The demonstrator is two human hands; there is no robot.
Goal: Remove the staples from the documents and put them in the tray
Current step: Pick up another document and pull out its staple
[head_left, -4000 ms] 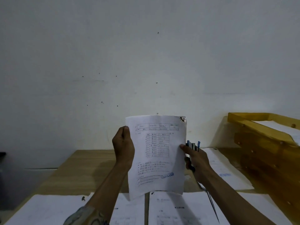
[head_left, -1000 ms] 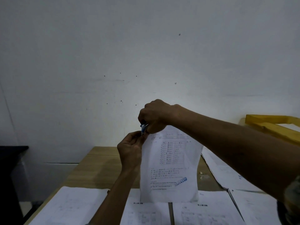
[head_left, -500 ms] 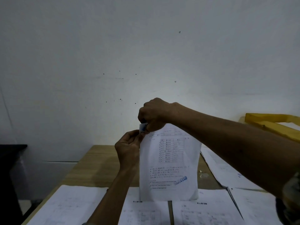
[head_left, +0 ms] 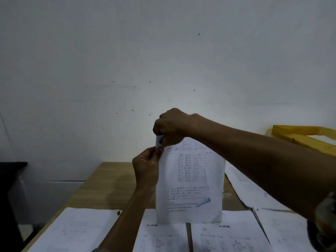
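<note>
I hold a printed document upright above the table, its bottom edge near the sheets lying there; it bears a table, text and a blue stamp. My left hand pinches its top left corner. My right hand reaches across from the right and is closed on a blue staple remover, whose tip sits at that same corner. The staple itself is hidden by fingers and tool. A yellow wooden tray stands at the right edge, partly cut off.
Several printed sheets lie across the front of the wooden table, and more sheets lie on the right toward the tray. A plain white wall is behind. A dark piece of furniture stands at the left.
Four seconds ago my hands held the document by its sides. Since then my right hand has gone to the top left corner with the remover. Over the last second both hands barely moved.
</note>
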